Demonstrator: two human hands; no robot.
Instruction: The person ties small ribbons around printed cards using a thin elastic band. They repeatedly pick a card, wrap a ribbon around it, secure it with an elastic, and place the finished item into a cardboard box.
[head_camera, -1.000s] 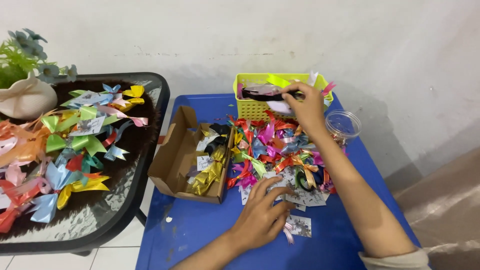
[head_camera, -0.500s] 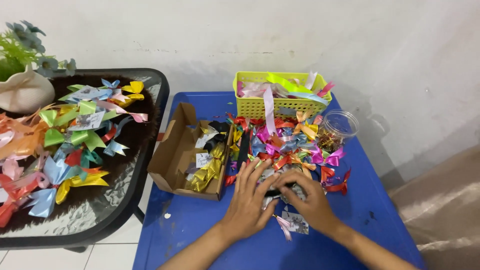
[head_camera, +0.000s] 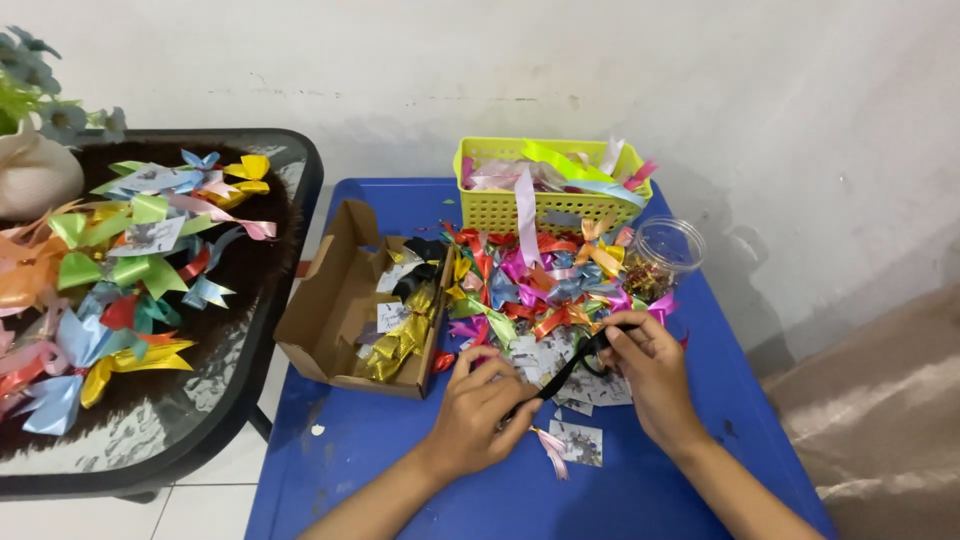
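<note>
Pinched between both hands, a black ribbon strip runs on a slant above the blue desk. Its lower end sits in the grip of the left hand, whose fingers curl inward and press together on it, knuckles up, forearm coming in from the bottom edge. Its upper end is nipped by thumb and forefinger of the right hand, which stands a little higher and farther out, wrist bent, forearm slanting in from the lower right.

Far left, a dark glass-topped side table carries finished ribbon bows in green, blue, yellow and red, with a cream vase at its back corner. On the blue desk an open cardboard box holds gold and black ribbon pieces. Beside it lies a heap of mixed coloured ribbons, just beyond the hands, with small printed paper cards near the fingers. Behind the heap stands a yellow plastic basket with ribbon lengths draped over its rim, and to its right a clear plastic jar.
</note>
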